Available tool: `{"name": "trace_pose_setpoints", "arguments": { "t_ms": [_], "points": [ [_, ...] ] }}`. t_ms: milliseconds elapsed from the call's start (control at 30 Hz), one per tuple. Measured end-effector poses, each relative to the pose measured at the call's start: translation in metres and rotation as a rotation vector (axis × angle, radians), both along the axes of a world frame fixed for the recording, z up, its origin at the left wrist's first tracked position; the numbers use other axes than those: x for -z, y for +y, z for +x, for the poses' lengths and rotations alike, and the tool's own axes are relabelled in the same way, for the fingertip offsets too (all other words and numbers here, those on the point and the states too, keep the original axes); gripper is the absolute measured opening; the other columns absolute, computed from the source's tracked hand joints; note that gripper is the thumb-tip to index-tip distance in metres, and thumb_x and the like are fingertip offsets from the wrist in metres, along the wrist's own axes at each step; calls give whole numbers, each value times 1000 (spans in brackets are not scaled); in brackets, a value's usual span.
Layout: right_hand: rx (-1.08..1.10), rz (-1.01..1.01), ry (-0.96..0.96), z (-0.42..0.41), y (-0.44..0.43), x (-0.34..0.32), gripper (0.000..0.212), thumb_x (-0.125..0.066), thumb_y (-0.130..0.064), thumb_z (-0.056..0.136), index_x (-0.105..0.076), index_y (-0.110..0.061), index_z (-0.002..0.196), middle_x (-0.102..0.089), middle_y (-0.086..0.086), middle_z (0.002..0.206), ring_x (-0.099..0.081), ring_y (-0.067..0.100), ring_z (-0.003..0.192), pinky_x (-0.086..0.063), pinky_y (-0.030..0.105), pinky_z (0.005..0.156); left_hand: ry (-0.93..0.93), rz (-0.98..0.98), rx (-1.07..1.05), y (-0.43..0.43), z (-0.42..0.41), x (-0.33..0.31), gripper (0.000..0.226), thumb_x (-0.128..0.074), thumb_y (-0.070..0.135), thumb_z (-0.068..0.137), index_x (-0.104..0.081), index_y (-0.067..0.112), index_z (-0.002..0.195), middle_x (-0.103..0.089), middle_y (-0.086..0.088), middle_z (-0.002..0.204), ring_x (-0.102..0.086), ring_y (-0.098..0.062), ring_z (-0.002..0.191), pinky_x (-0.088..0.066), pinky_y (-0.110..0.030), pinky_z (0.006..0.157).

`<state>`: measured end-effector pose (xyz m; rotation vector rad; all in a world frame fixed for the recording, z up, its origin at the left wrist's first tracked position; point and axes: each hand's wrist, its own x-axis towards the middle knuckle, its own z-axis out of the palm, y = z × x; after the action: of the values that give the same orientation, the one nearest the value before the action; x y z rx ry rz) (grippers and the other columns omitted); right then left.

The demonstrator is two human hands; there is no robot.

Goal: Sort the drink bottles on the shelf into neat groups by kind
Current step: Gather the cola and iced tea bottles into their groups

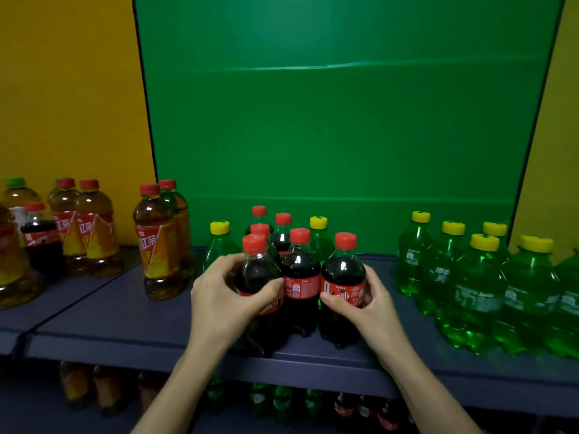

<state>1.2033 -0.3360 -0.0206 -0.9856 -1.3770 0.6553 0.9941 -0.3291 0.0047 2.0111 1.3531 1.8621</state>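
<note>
Shelf [109, 311] front, centre: left hand [219, 302] grips the left cola bottle [256, 272] round its label; right hand [363, 308] grips the right cola bottle [343, 274] likewise. Both bottles stand upright, the middle cola bottle [300, 270] close between them.

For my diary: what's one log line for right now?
left hand: grips left cola bottle | right hand: grips right cola bottle | mixed in behind: green bottles

Dim and blurred, the lower-shelf bottles [282, 400] are hard to tell by kind. A green bottle [568, 305] at the right edge and a tea bottle [9, 264] at the left are cut off. Rear cola bottles [260, 228] show mostly caps; the left hand [219, 296] covers much of the label of the near-left cola bottle [260, 274].
</note>
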Motion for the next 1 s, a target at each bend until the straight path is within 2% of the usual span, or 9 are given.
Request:
{"name": "trace_pose_setpoints", "arguments": {
  "t_ms": [100, 233, 433, 567, 667, 733, 833, 933, 1000],
  "points": [
    [-19, -5, 2, -2, 4, 4, 62, -79, -29, 62, -50, -29, 117, -65, -13, 106, -61, -6, 93, -46, 7, 74, 5, 24, -15, 8, 2, 14, 54, -63, 61, 60, -61, 27, 102, -61, 19, 93, -57, 4, 89, -46, -15, 77],
    [-61, -31, -18, -7, 8, 9, 69, -68, -42, 65, -36, -32, 125, -56, -18, 115, -55, -13, 99, -43, 3, 79, -21, 14, -8, 13, 12, 25, 52, -54, 60, 71, -49, 29, 113, -54, 11, 102, -53, 0, 91, -38, -5, 75],
    [-76, -28, -52, -7, 21, 11, 71, -62, -45, 70, -31, -29, 132, -49, -15, 124, -50, -6, 113, -42, 6, 88, -25, -2, -19, 27, 15, 31, 50, -46, 63, 75, -35, 34, 114, -46, 20, 105, -51, -11, 98, -42, -25, 80],
    [-95, -49, -94, -5, 26, 11, 71, -57, -53, 71, -31, -29, 132, -44, -14, 125, -45, -5, 116, -41, 11, 92, 11, 1, -48, 33, 13, 32, 60, -41, 64, 78, -39, 24, 123, -46, 9, 109, -46, -10, 103, -39, -27, 84],
    [-82, -62, -74, 2, 31, 3, 64, -37, -66, 77, -36, -30, 130, -39, -12, 129, -36, 0, 125, -29, 21, 104, 62, 21, -57, 33, 7, 34, 66, -31, 66, 84, -42, 17, 127, -46, 6, 108, -43, -9, 102, -34, -23, 86],
    [-84, -54, -3, 11, 39, -7, 58, -27, -57, 83, -42, -26, 129, -42, -10, 131, -36, 3, 127, -28, 17, 101, 63, 89, -85, 34, -1, 34, 64, -24, 62, 90, -50, 15, 124, -44, 5, 106, -40, -8, 102, -30, -18, 87],
    [-115, -99, 21, 23, 56, -23, 41, -37, -42, 92, -50, -24, 126, -52, -7, 130, -46, 7, 123, -35, 17, 92, 1, 168, -195, 39, -13, 30, 52, -33, 48, 93, -57, 8, 116, -38, 1, 107, -33, -6, 106, -25, -18, 87],
    [-203, -172, 24, 29, 74, -33, 27, -49, -26, 92, -58, -21, 118, -62, -2, 121, -56, 14, 114, -42, 21, 82, -91, 134, -219, 49, -23, 23, 49, -43, 43, 88, -46, 10, 125, -37, -3, 118, -31, -7, 113, -25, -22, 96],
    [-260, -223, 30, 30, 85, -37, 29, -53, -23, 91, -59, -18, 118, -65, 2, 118, -57, 20, 114, -44, 29, 89, -139, 58, -136, 57, -27, 20, 54, -52, 39, 87, -38, 14, 133, -37, -2, 128, -35, -8, 117, -28, -25, 99]
  ]
}}
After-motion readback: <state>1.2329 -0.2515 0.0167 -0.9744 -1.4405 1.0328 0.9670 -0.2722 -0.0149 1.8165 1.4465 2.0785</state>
